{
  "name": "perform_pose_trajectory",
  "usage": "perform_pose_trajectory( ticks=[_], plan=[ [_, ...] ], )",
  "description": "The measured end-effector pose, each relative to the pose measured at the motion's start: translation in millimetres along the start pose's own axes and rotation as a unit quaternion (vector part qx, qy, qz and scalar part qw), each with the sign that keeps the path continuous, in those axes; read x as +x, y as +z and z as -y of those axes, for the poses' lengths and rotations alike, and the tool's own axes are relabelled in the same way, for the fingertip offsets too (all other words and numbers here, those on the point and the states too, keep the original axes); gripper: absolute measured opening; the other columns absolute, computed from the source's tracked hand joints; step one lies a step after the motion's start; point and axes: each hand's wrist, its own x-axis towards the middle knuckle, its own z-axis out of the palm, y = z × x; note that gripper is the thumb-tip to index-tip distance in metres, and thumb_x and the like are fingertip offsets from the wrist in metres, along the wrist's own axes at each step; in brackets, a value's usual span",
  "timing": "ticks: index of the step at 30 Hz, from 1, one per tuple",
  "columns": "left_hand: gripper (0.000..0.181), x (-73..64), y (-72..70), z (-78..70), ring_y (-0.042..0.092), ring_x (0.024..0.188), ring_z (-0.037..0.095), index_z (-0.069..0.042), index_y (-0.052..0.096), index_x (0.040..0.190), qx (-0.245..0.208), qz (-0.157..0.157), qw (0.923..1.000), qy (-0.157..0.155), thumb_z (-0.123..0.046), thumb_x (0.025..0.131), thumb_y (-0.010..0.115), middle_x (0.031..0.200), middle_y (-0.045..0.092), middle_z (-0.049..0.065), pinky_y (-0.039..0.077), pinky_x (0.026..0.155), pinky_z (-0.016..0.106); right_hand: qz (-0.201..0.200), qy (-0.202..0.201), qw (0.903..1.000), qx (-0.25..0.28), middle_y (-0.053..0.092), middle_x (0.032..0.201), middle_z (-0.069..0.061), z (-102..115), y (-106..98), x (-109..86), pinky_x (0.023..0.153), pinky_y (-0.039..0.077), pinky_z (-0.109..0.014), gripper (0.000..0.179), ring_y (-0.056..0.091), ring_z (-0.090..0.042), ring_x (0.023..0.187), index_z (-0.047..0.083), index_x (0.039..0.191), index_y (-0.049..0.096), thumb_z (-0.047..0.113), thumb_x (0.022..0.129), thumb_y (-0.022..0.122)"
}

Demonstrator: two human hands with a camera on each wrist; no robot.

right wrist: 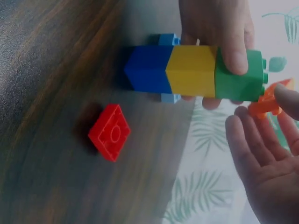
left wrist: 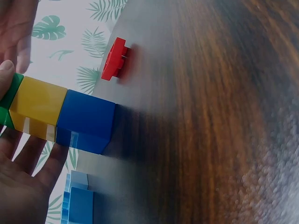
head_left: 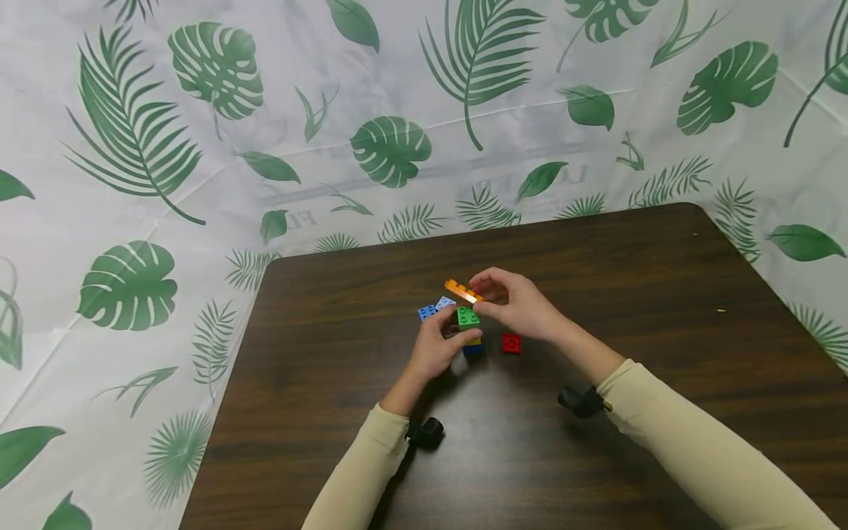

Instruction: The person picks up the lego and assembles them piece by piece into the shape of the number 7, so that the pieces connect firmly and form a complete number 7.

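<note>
A tower of three bricks stands upright on the table, a green brick [head_left: 467, 316] on top, a yellow brick [right wrist: 191, 72] in the middle and a dark blue brick [right wrist: 149, 70] at the bottom. My left hand [head_left: 436, 350] grips it by the green and yellow bricks, thumb on the near side and fingers behind. Just above the green brick, my right hand [head_left: 520, 303] pinches a thin orange brick [head_left: 464, 291] between thumb and fingertips. The orange brick is tilted, and the right wrist view shows it close to the green studs.
On the table right of the tower, a flat red brick [head_left: 511, 344] lies upside down, its hollow side up. Behind my left hand are a blue brick [head_left: 427, 313] and a paler blue brick [head_left: 444, 302]. A leaf-patterned curtain [head_left: 305, 199] hangs along the table's far edge.
</note>
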Motion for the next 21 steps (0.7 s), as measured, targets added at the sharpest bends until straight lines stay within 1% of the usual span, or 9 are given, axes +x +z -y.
perform_pose_trajectory(
  ticks=[2, 6, 8, 10, 12, 16, 19, 21],
  plan=[
    [0.036, 0.1, -0.4, 0.6, 0.066, 0.102, 0.026, 0.004, 0.061, 0.123, 0.002, 0.002, 1.0, 0.002, -0.005, 0.09, 0.071, 0.112, 0.067, 0.018, 0.052, 0.092, 0.035, -0.002, -0.02, 0.9995, -0.026, 0.063, 0.119, -0.009, 2.7, 2.9, -0.7, 0.089, 0.054, -0.041, 0.036, 0.063, -0.025, 0.104, 0.005, 0.122, 0.06, 0.007, 0.089, 0.073],
    [0.037, -0.3, -0.6, 1.3, 0.063, 0.107, 0.033, 0.005, 0.059, 0.124, -0.008, 0.002, 1.0, -0.001, -0.004, 0.09, 0.071, 0.119, 0.064, 0.019, 0.051, 0.094, 0.043, 0.001, -0.052, 0.9975, -0.047, 0.064, 0.116, -0.005, 8.1, 6.9, -2.7, 0.087, 0.055, -0.038, 0.034, 0.062, -0.021, 0.104, 0.007, 0.118, 0.064, 0.005, 0.087, 0.075],
    [0.036, -0.8, -0.8, 0.8, 0.063, 0.107, 0.035, 0.006, 0.06, 0.122, -0.015, 0.0, 0.9999, -0.003, -0.003, 0.089, 0.071, 0.117, 0.064, 0.02, 0.05, 0.094, 0.045, 0.005, -0.072, 0.9958, -0.057, 0.063, 0.115, -0.004, 9.6, 8.2, -3.1, 0.084, 0.056, -0.036, 0.034, 0.062, -0.02, 0.103, 0.007, 0.117, 0.065, 0.004, 0.085, 0.076],
    [0.034, -1.1, -1.0, 0.3, 0.063, 0.106, 0.034, 0.007, 0.061, 0.12, -0.017, -0.002, 0.9998, -0.004, -0.002, 0.088, 0.071, 0.115, 0.065, 0.02, 0.051, 0.093, 0.045, 0.007, -0.087, 0.9937, -0.07, 0.062, 0.114, -0.003, 10.6, 9.2, -3.7, 0.081, 0.057, -0.033, 0.033, 0.062, -0.019, 0.102, 0.007, 0.116, 0.066, 0.004, 0.085, 0.077],
    [0.032, -1.4, -1.4, -0.4, 0.065, 0.104, 0.032, 0.007, 0.063, 0.118, -0.011, -0.005, 0.9999, -0.006, -0.002, 0.088, 0.071, 0.112, 0.065, 0.02, 0.052, 0.092, 0.043, 0.006, -0.094, 0.9916, -0.088, 0.062, 0.113, -0.002, 11.0, 9.8, -4.3, 0.079, 0.057, -0.031, 0.032, 0.062, -0.018, 0.1, 0.008, 0.115, 0.068, 0.005, 0.084, 0.078],
    [0.03, -2.3, -2.4, -2.3, 0.066, 0.101, 0.026, 0.006, 0.064, 0.116, 0.007, -0.006, 0.9998, -0.019, -0.004, 0.089, 0.072, 0.11, 0.067, 0.018, 0.053, 0.091, 0.037, 0.006, -0.095, 0.9898, -0.106, 0.061, 0.112, 0.0, 11.1, 9.5, -6.0, 0.079, 0.057, -0.035, 0.027, 0.063, -0.021, 0.099, 0.008, 0.109, 0.072, 0.006, 0.083, 0.079],
    [0.031, -2.6, -3.6, -3.4, 0.065, 0.102, 0.027, 0.006, 0.064, 0.117, 0.012, -0.001, 0.9995, -0.028, -0.006, 0.089, 0.071, 0.11, 0.067, 0.018, 0.052, 0.092, 0.037, 0.007, -0.095, 0.9893, -0.111, 0.061, 0.112, 0.0, 11.3, 8.8, -7.2, 0.079, 0.057, -0.039, 0.023, 0.062, -0.022, 0.1, 0.008, 0.106, 0.074, 0.006, 0.083, 0.079],
    [0.031, -2.8, -4.1, -4.2, 0.065, 0.103, 0.028, 0.006, 0.064, 0.118, 0.011, 0.001, 0.9995, -0.031, -0.007, 0.09, 0.071, 0.111, 0.067, 0.018, 0.052, 0.093, 0.038, 0.005, -0.099, 0.9886, -0.114, 0.061, 0.112, 0.001, 11.1, 8.8, -7.5, 0.079, 0.057, -0.039, 0.022, 0.062, -0.022, 0.1, 0.008, 0.104, 0.074, 0.007, 0.083, 0.079]
  ],
)
